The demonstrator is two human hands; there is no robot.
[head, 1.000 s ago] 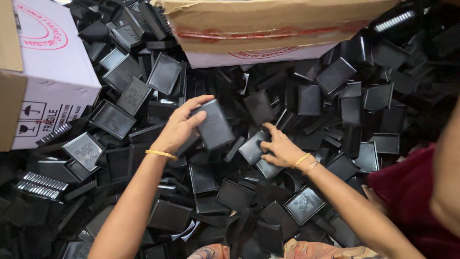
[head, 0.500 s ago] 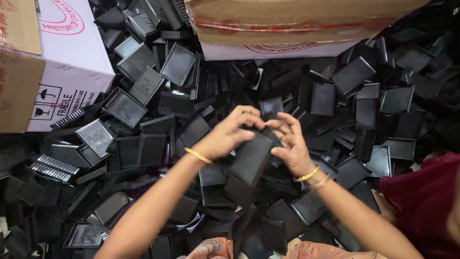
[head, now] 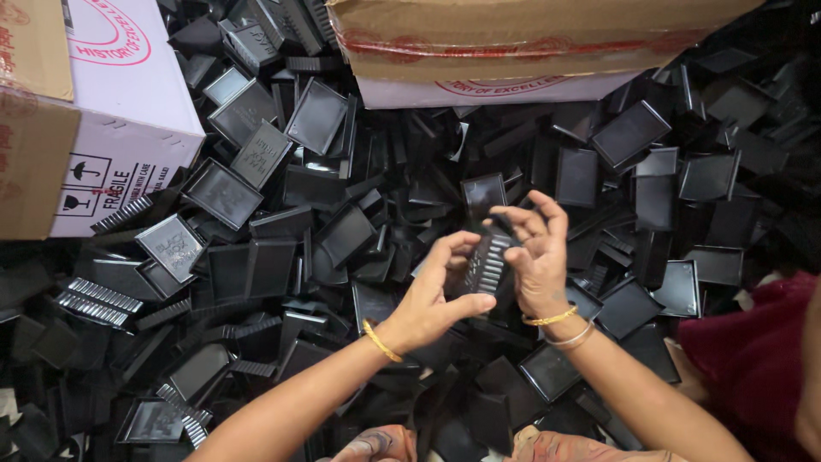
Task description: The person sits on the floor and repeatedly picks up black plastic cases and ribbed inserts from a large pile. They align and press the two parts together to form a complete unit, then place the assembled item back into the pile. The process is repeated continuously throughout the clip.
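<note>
A ribbed black plastic piece is held closed between both grips, left hand under, right hand behind, above the heap of black trays; ribs are best aligned squarely before pressure, between two cardboard boxes

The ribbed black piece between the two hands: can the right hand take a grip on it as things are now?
Probably yes. The right hand already touches the ribbed black piece from its right side, and the left hand covers only the other side.
</note>
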